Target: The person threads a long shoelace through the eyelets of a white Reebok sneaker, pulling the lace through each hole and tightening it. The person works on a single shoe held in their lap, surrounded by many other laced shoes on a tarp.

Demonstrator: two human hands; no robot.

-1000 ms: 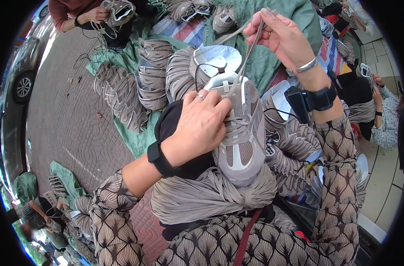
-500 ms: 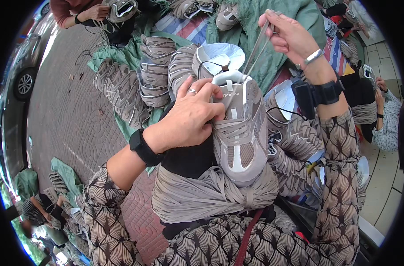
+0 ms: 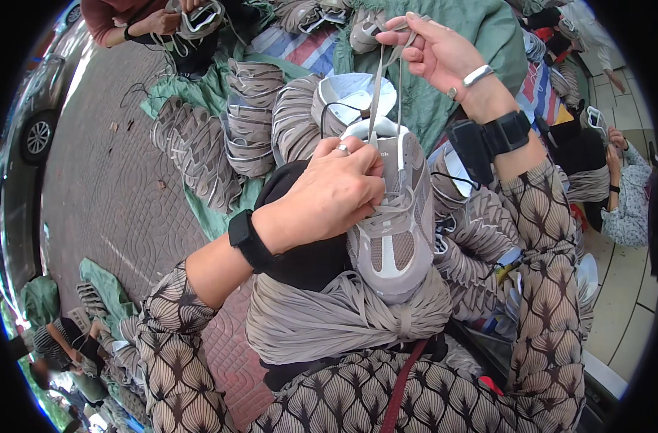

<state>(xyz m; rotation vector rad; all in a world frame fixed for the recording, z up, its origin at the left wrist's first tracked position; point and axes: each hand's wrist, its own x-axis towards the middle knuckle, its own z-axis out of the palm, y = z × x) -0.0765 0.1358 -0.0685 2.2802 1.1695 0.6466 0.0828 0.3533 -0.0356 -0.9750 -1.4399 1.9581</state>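
Note:
A grey-beige sneaker (image 3: 395,270) rests toe toward me on my lap, its front half laced. My left hand (image 3: 332,187) is closed over the left eyelet edge, its fingertips partly hidden among the laces. Above the shoe's collar, my right hand (image 3: 444,61) pinches a flat beige shoelace (image 3: 377,94) between thumb and fingers. Two strands of it hang taut down to the shoe. Under the toe lies a thick tied bundle of matching shoelaces (image 3: 322,317), across my thighs.
Rows of nested shoe uppers (image 3: 195,155) lie ahead on green sacking (image 3: 480,43). More uppers (image 3: 480,224) are piled at my right. A co-worker (image 3: 152,25) handles a shoe at upper left; another person (image 3: 628,195) sits at right. A parked car (image 3: 26,144) stands far left.
My right hand has shifted a little left, and the lace strands now hang wider apart. My left hand has moved right, further over the lacing.

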